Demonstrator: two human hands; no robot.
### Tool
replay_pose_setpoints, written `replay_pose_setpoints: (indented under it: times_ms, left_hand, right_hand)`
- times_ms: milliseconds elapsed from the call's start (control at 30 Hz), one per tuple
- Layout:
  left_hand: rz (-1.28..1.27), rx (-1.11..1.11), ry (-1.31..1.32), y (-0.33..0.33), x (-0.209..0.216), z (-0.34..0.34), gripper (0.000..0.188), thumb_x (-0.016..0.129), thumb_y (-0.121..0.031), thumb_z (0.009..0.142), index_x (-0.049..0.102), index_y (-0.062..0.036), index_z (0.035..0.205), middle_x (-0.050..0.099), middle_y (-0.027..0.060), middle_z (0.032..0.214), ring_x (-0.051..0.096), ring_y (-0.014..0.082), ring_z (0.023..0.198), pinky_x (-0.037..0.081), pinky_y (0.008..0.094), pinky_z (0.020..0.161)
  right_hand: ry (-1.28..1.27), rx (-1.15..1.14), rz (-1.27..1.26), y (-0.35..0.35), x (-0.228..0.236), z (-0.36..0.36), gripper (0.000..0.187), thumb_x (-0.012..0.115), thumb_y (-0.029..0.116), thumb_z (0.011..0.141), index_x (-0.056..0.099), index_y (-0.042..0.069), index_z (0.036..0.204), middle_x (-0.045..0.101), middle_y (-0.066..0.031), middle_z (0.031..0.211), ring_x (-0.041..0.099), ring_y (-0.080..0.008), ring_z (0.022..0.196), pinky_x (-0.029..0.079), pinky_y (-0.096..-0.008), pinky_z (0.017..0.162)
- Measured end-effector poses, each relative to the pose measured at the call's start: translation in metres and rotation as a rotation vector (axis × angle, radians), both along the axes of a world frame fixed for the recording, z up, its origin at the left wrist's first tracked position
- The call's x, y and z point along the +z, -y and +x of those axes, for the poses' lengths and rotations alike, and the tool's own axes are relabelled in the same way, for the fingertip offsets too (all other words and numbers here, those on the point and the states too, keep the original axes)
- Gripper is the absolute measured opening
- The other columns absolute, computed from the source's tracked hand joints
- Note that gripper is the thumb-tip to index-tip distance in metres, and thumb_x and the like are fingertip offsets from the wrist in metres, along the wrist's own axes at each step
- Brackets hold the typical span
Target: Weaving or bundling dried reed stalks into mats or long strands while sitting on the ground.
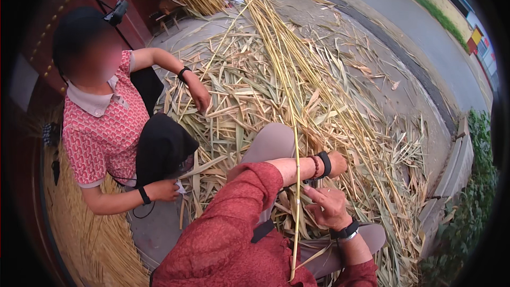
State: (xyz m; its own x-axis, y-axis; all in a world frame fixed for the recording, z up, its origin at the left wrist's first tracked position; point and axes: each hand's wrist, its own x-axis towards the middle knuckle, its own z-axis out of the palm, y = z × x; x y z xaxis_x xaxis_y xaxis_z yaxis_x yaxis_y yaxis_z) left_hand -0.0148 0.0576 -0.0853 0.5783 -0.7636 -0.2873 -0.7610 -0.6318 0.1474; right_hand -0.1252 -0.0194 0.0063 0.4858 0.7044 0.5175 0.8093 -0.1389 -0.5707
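Head view: one long yellow stalk (298,202) runs from upper center to lower center of the frame, passing in front of the left forearm. Left hand (336,163), right of center: finger state cannot be determined. Right hand (330,207), just below: index finger extended beside the stalk; grip cannot be determined. Dry leaves (236,101) surround both.

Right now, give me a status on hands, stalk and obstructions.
Left hand, grip hidden. Right hand beside the long yellow stalk, contact unclear. Stalk crosses over left forearm. Loose leaves strewn around.
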Motion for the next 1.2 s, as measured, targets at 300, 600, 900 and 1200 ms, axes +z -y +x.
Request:
replay_pose_setpoints:
  times_ms: [300, 600, 900, 1200]
  left_hand:
    - [-0.05, -0.001, 0.023, 0.003, -0.014, 0.003, 0.013, 0.064, -0.012, 0.06, 0.065, -0.0051, 0.071, 0.063, 0.01, 0.072, 0.062, 0.0247, 0.072, 0.049, 0.0352, 0.059]
    - [-0.093, -0.03, -0.055, 0.017, -0.045, 0.012, 0.016, 0.053, -0.023, 0.071, 0.065, -0.0115, 0.071, 0.064, 0.0098, 0.073, 0.062, 0.0256, 0.07, 0.049, 0.0357, 0.06]
    - [-0.224, 0.017, -0.074, 0.001, -0.042, 0.002, 0.017, 0.059, -0.018, 0.068, 0.059, -0.0148, 0.085, 0.063, 0.0071, 0.085, 0.061, 0.0252, 0.081, 0.048, 0.0377, 0.066]
    - [-0.117, 0.046, -0.101, 0.004, -0.037, -0.003, 0.023, 0.057, -0.02, 0.071, 0.057, -0.0143, 0.094, 0.062, 0.0067, 0.088, 0.061, 0.0258, 0.082, 0.05, 0.0365, 0.067]
  right_hand:
    - [0.059, 0.068, -0.091, -0.012, 0.006, -0.005, 0.036, 0.062, 0.009, 0.065, 0.052, 0.003, 0.099, 0.046, -0.0056, 0.061, 0.05, -0.0217, 0.052, 0.039, -0.0329, 0.047]
    - [0.091, -0.435, 0.019, 0.011, 0.006, 0.015, 0.016, 0.064, 0.006, 0.07, 0.056, 0.003, 0.084, 0.057, -0.012, 0.068, 0.056, -0.0285, 0.06, 0.042, -0.0333, 0.052]
    - [-0.638, -0.549, 0.473, 0.028, -0.018, 0.035, 0.013, 0.055, 0.006, 0.082, 0.057, -0.003, 0.091, 0.058, -0.0051, 0.077, 0.059, -0.0118, 0.069, 0.048, -0.0224, 0.057]
    - [-0.793, -0.566, 0.589, 0.025, -0.014, 0.041, 0.019, 0.057, 0.0, 0.077, 0.057, -0.001, 0.095, 0.056, -0.0049, 0.081, 0.059, -0.0124, 0.067, 0.048, -0.0214, 0.054]
